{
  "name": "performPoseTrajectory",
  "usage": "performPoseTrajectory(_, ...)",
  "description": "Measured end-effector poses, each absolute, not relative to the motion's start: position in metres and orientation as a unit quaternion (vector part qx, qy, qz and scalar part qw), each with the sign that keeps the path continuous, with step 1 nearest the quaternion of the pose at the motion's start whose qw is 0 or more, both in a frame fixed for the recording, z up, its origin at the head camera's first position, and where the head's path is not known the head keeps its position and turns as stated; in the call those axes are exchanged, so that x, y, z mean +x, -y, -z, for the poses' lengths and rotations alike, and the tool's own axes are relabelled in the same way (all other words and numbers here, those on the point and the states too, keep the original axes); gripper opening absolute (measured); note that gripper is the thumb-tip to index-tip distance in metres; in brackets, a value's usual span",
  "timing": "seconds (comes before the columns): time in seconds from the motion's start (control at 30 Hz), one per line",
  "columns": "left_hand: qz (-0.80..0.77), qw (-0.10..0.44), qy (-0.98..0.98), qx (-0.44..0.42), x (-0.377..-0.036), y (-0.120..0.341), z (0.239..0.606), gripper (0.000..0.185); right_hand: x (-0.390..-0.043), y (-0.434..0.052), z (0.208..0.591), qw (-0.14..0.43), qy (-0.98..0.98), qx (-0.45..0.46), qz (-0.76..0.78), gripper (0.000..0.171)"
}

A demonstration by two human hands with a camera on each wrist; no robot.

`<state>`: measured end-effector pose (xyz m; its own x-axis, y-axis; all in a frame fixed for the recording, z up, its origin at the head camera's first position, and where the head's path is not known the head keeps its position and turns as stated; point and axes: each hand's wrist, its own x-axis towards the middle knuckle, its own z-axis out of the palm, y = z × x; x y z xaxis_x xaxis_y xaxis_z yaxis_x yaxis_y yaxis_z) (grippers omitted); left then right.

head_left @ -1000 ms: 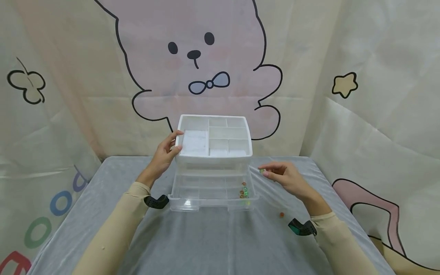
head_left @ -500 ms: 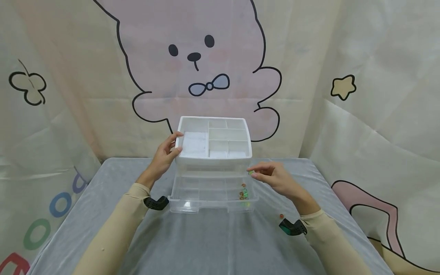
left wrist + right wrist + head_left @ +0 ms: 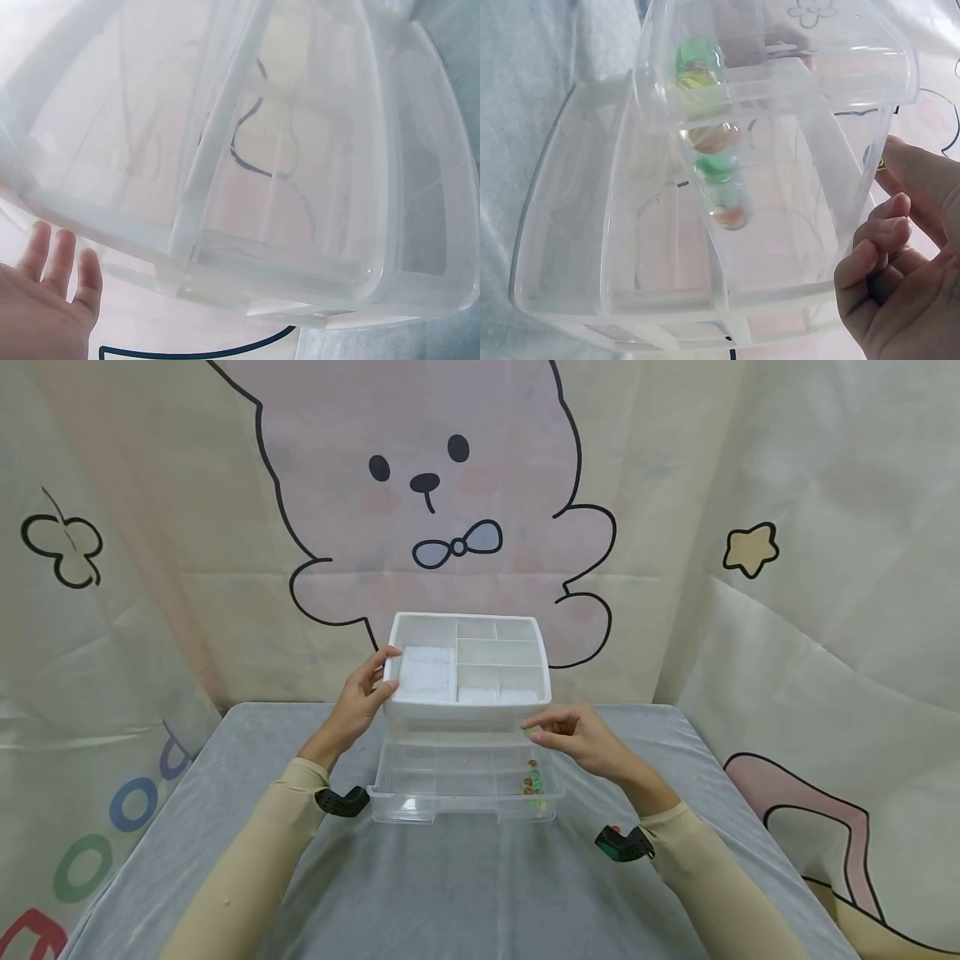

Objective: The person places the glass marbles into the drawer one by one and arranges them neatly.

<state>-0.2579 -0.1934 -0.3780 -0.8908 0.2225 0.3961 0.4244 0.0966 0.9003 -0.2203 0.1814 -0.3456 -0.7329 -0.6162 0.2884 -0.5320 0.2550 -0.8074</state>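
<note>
A plastic drawer box with a white compartment tray (image 3: 501, 653) on top stands mid-table, its clear drawer (image 3: 465, 772) pulled out toward me. My left hand (image 3: 352, 714) holds the box's upper left side, thumb in front and fingers at the rim; several of its fingertips (image 3: 88, 274) show in the left wrist view. Between thumb and fingertips, my right hand (image 3: 585, 742) pinches a small greenish marble (image 3: 880, 162) over the drawer's back right part. Several green, yellow and orange glass marbles (image 3: 716, 165) lie in a row in the drawer's right compartment.
An orange marble (image 3: 615, 828) lies on the grey tablecloth (image 3: 465, 893), partly hidden behind the right wrist camera (image 3: 624, 843). Another camera (image 3: 342, 802) sits on the left wrist, close to the drawer's front left corner. Printed curtains (image 3: 825, 635) enclose the table.
My right hand has moved left with the marble, from beside the box to above the drawer's right side. The left hand and the box have stayed in place.
</note>
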Motion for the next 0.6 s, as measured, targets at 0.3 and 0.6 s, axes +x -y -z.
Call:
performPoseTrajectory(0.3,0.637,0.076,0.735,-0.222,-0.2580,0.1938,0.3791,0.049,-0.2215,-0.1766,0.3497,0.024,-0.800,-0.379,0.465,0.018)
performPoseTrajectory(0.6,0.638,0.079,0.733,-0.223,-0.2595,0.1937,0.3800,0.049,-0.2206,-0.1740,0.3530,0.029,-0.826,-0.364,0.429,0.018)
